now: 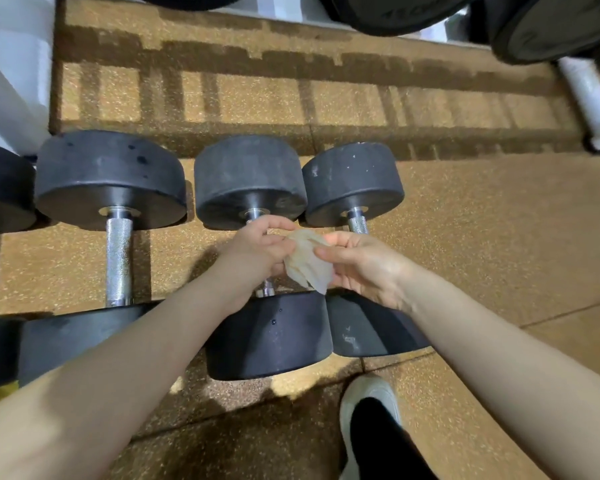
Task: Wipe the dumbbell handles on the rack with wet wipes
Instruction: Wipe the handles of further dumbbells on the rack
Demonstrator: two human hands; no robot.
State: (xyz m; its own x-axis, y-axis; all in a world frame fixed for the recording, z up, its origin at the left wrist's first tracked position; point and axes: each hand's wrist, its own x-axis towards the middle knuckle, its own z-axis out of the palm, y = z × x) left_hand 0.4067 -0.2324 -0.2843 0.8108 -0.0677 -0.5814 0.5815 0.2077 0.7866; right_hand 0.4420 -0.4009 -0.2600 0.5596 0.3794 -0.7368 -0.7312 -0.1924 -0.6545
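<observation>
Mid-job, between handles: left hand (260, 251) and right hand (357, 263) both pinching the crumpled wipe (307, 265) above the middle dumbbell (257, 265) on the floor, probably refolding, next wrapping it round that handle.

Left dumbbell handle (119, 258) fully exposed, open floor (63, 268) either side. Right of it, middle dumbbell (253, 188) and right dumbbell (354, 185) heads nearly touch.
</observation>
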